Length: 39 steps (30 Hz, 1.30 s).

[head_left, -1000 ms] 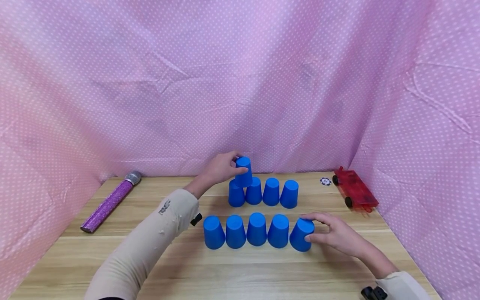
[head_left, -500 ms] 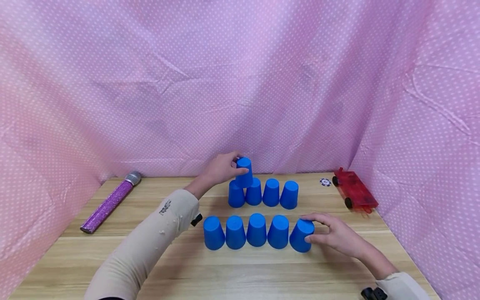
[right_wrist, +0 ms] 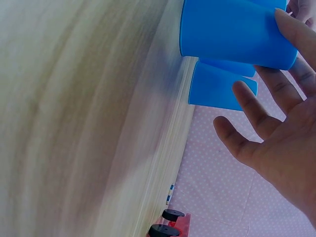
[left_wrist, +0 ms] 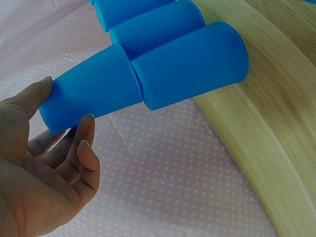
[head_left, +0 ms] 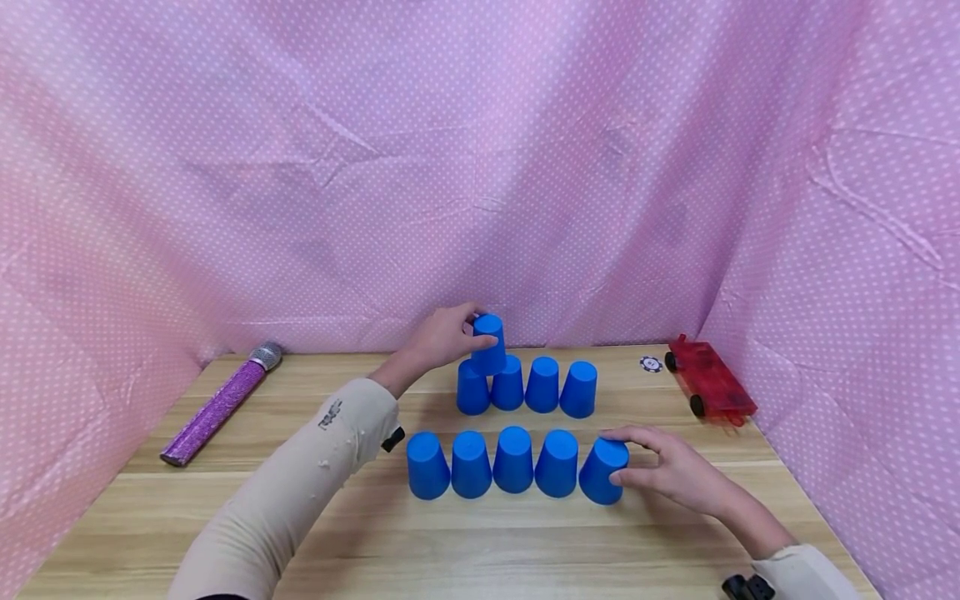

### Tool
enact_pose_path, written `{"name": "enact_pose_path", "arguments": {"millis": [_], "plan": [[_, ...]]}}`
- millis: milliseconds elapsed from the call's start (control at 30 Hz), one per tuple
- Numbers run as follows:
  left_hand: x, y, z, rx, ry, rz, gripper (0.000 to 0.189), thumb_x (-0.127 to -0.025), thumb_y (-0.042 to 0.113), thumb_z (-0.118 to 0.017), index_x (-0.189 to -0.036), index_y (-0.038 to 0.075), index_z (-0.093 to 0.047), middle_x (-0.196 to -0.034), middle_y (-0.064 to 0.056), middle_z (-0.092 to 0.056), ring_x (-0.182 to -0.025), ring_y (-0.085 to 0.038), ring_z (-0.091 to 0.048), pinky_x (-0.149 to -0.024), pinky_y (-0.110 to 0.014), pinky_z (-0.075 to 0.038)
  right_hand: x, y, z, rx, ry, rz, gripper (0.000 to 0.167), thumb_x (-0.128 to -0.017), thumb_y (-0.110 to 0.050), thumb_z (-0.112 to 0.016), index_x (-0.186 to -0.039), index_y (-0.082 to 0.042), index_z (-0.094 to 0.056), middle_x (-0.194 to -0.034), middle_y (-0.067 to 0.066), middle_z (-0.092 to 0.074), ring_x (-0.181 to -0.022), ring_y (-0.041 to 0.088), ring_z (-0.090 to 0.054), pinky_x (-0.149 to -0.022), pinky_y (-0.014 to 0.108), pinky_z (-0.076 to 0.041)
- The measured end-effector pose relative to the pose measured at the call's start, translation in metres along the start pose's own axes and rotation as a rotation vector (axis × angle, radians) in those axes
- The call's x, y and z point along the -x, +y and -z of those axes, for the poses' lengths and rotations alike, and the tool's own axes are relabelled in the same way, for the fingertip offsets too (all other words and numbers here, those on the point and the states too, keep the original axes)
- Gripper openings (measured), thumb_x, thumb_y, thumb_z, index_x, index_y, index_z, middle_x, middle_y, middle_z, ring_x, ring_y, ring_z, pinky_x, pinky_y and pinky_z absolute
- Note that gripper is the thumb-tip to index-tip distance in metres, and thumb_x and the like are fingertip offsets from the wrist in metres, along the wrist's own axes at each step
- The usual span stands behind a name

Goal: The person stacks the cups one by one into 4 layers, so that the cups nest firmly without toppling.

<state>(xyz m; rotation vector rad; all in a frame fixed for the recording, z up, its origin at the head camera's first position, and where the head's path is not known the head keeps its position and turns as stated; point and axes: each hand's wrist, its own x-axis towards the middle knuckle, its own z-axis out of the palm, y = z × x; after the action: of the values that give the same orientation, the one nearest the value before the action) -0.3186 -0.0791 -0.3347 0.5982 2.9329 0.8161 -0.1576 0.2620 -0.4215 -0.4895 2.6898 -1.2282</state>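
Observation:
With thumb and fingers, my left hand (head_left: 444,335) pinches an upside-down blue cup (head_left: 490,350) near its base. In the left wrist view, the rim of this held cup (left_wrist: 91,89) meets the top of a cup (left_wrist: 192,66) below, at the left end of the back row. That row also has several upturned cups, such as the right-end cup (head_left: 578,390). Nearer me stands a front row of upturned blue cups, among them the middle cup (head_left: 513,461). My right hand (head_left: 678,471) holds the right-end front cup (head_left: 602,472) between thumb and fingers; it stands on the table.
A purple glittery microphone (head_left: 223,404) lies at the table's left. On the right side sit a red toy car (head_left: 711,379) and a poker chip (head_left: 651,363). Pink dotted cloth (head_left: 480,167) hangs round the wooden table (head_left: 480,550).

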Motion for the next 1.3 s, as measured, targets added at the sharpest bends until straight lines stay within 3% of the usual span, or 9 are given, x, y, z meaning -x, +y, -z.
{"name": "enact_pose_path", "arguments": {"millis": [367,633,800,933,1133,1300], "plan": [[0.001,0.0,0.001,0.013,0.001,-0.018,0.058,-0.092,0.045,-0.071,-0.141,0.018,-0.055,-0.132,-0.01,-0.065,-0.118,-0.029,-0.064,-0.094,-0.046,-0.057,0.0,0.004,-0.003,0.004,0.01,-0.028,0.052,-0.087,-0.039,-0.077,-0.134,-0.026,-0.062,-0.139,0.005,-0.063,-0.134,0.043,-0.051,-0.101,0.073,-0.04],[0.002,-0.001,0.001,0.031,-0.01,-0.018,0.063,-0.091,0.046,-0.071,-0.145,0.019,-0.051,-0.137,-0.011,-0.062,-0.12,-0.029,-0.063,-0.094,-0.045,-0.057,0.0,0.005,-0.003,0.0,0.004,-0.034,0.056,-0.087,-0.039,-0.077,-0.137,-0.018,-0.061,-0.139,0.006,-0.063,-0.134,0.043,-0.051,-0.102,0.074,-0.039],[0.006,-0.004,0.009,0.076,0.002,-0.042,0.07,-0.091,0.047,-0.071,-0.15,0.021,-0.044,-0.141,-0.008,-0.059,-0.122,-0.028,-0.062,-0.095,-0.043,-0.057,0.0,0.003,-0.002,-0.006,0.003,-0.032,0.056,-0.087,-0.038,-0.077,-0.137,-0.019,-0.061,-0.139,0.006,-0.062,-0.135,0.043,-0.05,-0.102,0.073,-0.039],[0.016,-0.008,0.02,0.121,0.031,-0.082,0.07,-0.091,0.045,-0.071,-0.15,0.02,-0.043,-0.14,-0.008,-0.059,-0.122,-0.029,-0.062,-0.094,-0.045,-0.057,0.0,0.003,-0.001,-0.001,0.0,-0.013,0.055,-0.089,-0.038,-0.075,-0.138,-0.018,-0.06,-0.14,0.007,-0.062,-0.134,0.043,-0.051,-0.101,0.073,-0.04],[0.046,-0.024,0.027,0.086,0.077,-0.167,0.058,-0.095,0.043,-0.067,-0.145,0.018,-0.05,-0.132,-0.007,-0.064,-0.111,-0.024,-0.065,-0.085,-0.04,-0.059,0.0,0.002,-0.001,0.014,0.001,0.021,0.054,-0.09,-0.037,-0.074,-0.138,-0.016,-0.06,-0.14,0.01,-0.061,-0.133,0.045,-0.051,-0.098,0.073,-0.042],[0.074,-0.039,0.031,0.093,0.031,-0.236,0.043,-0.098,0.039,-0.064,-0.136,0.02,-0.059,-0.119,0.0,-0.07,-0.103,-0.016,-0.064,-0.082,-0.033,-0.056,0.001,0.003,-0.001,0.013,0.012,0.004,0.055,-0.088,-0.038,-0.076,-0.137,-0.018,-0.061,-0.14,0.008,-0.062,-0.134,0.044,-0.05,-0.099,0.073,-0.042]]}}
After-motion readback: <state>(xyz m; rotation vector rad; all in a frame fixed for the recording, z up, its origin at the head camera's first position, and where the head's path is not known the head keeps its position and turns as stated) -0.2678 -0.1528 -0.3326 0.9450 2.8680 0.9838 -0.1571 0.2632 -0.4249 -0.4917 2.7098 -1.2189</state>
